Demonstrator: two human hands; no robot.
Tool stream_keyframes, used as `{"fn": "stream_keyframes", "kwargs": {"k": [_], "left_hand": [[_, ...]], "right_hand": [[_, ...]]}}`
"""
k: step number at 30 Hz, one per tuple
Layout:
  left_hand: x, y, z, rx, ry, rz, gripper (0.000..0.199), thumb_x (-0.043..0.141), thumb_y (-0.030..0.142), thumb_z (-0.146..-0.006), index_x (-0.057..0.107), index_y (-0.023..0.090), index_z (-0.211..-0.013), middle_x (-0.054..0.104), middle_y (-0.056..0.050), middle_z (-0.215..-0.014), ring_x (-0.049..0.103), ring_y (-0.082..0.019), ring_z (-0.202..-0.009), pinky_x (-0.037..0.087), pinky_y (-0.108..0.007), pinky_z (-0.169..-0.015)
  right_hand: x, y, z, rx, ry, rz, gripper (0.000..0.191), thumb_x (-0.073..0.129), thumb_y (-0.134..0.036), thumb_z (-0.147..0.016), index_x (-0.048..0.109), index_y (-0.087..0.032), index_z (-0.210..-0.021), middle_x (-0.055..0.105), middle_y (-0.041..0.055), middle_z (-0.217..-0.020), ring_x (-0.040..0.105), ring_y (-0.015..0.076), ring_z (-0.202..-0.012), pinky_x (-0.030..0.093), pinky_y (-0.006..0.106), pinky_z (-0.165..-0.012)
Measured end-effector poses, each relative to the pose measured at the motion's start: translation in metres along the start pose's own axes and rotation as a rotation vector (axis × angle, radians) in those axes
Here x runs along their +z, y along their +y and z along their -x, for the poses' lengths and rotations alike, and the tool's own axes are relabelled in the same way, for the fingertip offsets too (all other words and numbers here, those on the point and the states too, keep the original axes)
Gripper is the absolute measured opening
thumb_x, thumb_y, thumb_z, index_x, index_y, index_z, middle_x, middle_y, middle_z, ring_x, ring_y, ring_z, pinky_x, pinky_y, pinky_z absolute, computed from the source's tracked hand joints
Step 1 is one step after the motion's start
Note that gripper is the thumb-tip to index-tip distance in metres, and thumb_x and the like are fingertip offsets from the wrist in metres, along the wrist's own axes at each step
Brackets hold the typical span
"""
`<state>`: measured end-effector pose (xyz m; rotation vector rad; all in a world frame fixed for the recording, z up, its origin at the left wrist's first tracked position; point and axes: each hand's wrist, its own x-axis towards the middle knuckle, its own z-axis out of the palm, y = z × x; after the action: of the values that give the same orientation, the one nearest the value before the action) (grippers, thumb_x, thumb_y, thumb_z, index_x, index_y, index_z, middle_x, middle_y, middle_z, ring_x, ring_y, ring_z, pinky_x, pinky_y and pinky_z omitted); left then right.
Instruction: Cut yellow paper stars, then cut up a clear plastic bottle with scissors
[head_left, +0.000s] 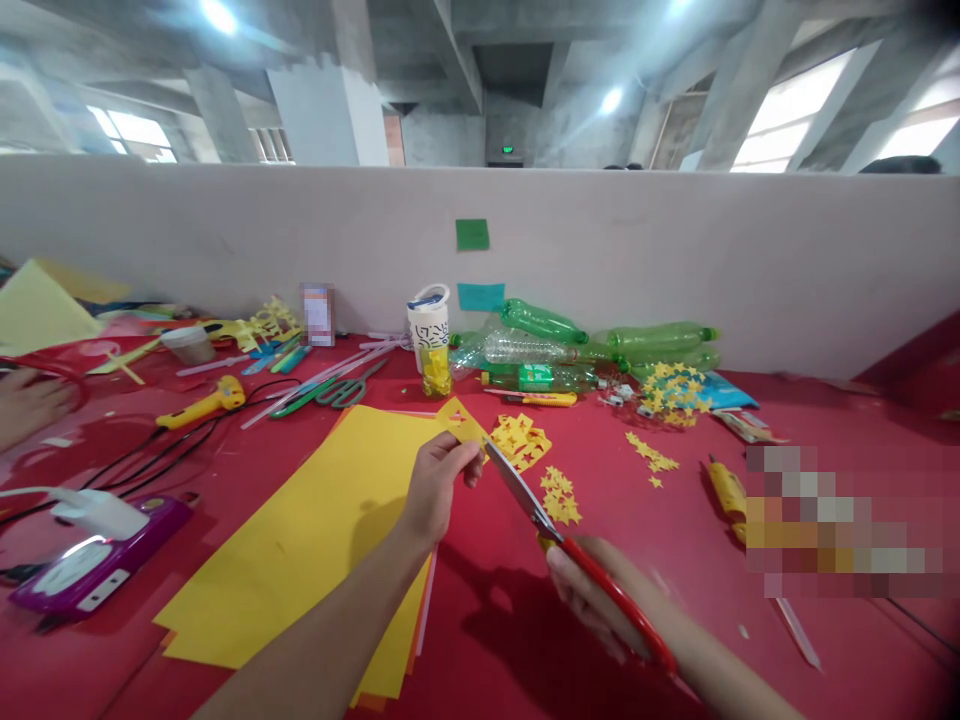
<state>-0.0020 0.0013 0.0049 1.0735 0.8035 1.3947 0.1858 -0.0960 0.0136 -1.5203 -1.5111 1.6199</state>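
The left hand [437,478] pinches yellow paper [459,418]; the right hand [592,590] grips red-handled scissors [551,530] (blades near the paper).

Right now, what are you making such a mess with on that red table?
My right hand holds red-handled scissors, with the blades up by my left hand. The fingers of my left hand pinch a piece of yellow paper that has shapes cut out of it. Little yellow stars and cut-up yellow scraps lie just beyond the scissors, and big yellow sheets are stacked under my left arm.
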Motion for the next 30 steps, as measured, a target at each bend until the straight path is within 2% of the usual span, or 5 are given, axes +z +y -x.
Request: {"fn": "stream_keyframes", "kwargs": {"k": [6,11,21,25,30], "left_hand": [[0.002,0.000,0.003,-0.015,-0.017,0.018,0.017,0.063,0.024,-0.073,0.060,0.015,-0.059,0.055,0.001,-0.052,0.047,-0.008,-0.048,0.035,-0.021,-0.046],[0.004,0.001,0.004,-0.027,-0.035,0.024,0.018,0.063,0.024,-0.073,0.061,0.015,-0.058,0.055,0.001,-0.052,0.047,-0.008,-0.048,0.036,-0.020,-0.047],[0.007,0.002,0.005,-0.053,-0.027,0.056,0.016,0.063,0.022,-0.073,0.061,0.015,-0.058,0.055,0.002,-0.051,0.047,-0.007,-0.046,0.035,-0.020,-0.046],[0.007,0.003,0.005,-0.061,-0.029,0.045,0.019,0.063,0.023,-0.073,0.060,0.014,-0.057,0.054,0.002,-0.049,0.046,-0.007,-0.045,0.035,-0.020,-0.046],[0.008,0.005,0.005,-0.064,-0.012,0.046,0.017,0.064,0.023,-0.071,0.060,0.014,-0.057,0.054,0.002,-0.050,0.046,-0.007,-0.046,0.034,-0.021,-0.046]], "right_hand": [[-0.001,0.004,-0.001,-0.001,-0.021,0.008,0.066,0.041,-0.085,-0.069,0.045,-0.019,-0.068,0.041,-0.0088,-0.045,0.037,0.0035,-0.029,0.030,0.014,-0.030],[0.000,0.005,0.000,-0.023,-0.018,-0.027,0.065,0.042,-0.084,-0.070,0.044,-0.019,-0.068,0.040,-0.0094,-0.044,0.034,0.0030,-0.030,0.030,0.014,-0.030],[0.012,0.001,-0.002,0.027,0.053,-0.058,0.058,0.045,-0.079,-0.073,0.039,-0.022,-0.063,0.034,-0.0106,-0.039,0.029,0.0038,-0.027,0.025,0.015,-0.027],[0.011,-0.001,-0.003,0.059,0.052,-0.023,0.058,0.046,-0.079,-0.072,0.038,-0.022,-0.063,0.032,-0.0113,-0.036,0.028,0.0043,-0.025,0.024,0.015,-0.025],[0.009,0.001,-0.001,0.028,0.045,-0.011,0.059,0.045,-0.079,-0.074,0.039,-0.022,-0.063,0.034,-0.0110,-0.038,0.030,0.0039,-0.025,0.025,0.015,-0.026]]}}
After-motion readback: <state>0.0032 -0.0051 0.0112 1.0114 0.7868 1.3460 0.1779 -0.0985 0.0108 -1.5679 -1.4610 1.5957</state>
